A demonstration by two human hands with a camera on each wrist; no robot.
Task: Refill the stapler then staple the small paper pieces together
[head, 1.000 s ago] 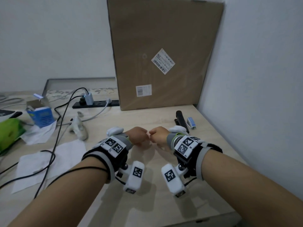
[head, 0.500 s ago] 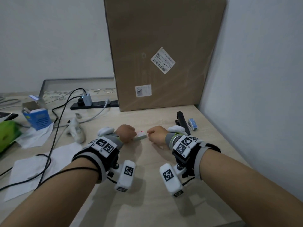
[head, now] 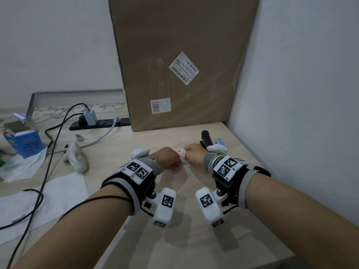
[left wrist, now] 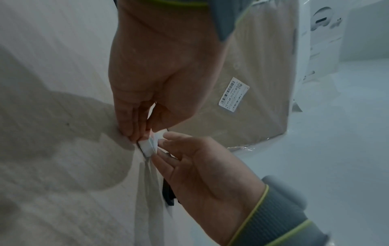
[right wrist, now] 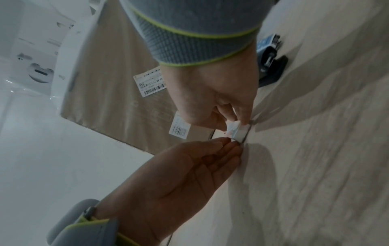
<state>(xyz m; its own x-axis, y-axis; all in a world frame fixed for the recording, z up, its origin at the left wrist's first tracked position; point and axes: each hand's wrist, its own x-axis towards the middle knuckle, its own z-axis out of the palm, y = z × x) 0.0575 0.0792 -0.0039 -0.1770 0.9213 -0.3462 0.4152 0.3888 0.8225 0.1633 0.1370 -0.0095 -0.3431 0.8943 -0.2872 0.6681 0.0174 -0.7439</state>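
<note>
Head view: your left hand (head: 168,156) and right hand (head: 194,153) meet at mid-table over a small white box with a red mark (head: 182,153), both curled in around it; it looks like the staple box, so I read this as the refill step, opening the pack. The black stapler (head: 206,138) lies on the light wood-grain table (head: 194,249) just beyond your right wrist, untouched, with a small blue-and-white dotted packet (head: 219,141) right of it. Tall brown cardboard carton (head: 184,61) stands at the far edge; black power strip (head: 101,124) and cables are far left. I can't pick out the small paper pieces for certain from here. Left wrist view: your left fingertips (left wrist: 134,131) pinch one end of the box against the table, thumb closed on it; your right fingers (left wrist: 168,141) are nearly straight, tips just touching the other end and a lifted flap, not clamped. Right wrist view: same picture from the other side, with your right thumb and forefinger tips closing lightly on the flap edge, the other fingers loose, and your left fingers curled tight on the box. The stapler shows behind your left wrist, closed as far as I can tell. Next move, as I judge it: hold the box steady with your left hand, pull the flap or tray with your right, and draw out one staple strip without breaking it. Then hinge the stapler open.
</note>
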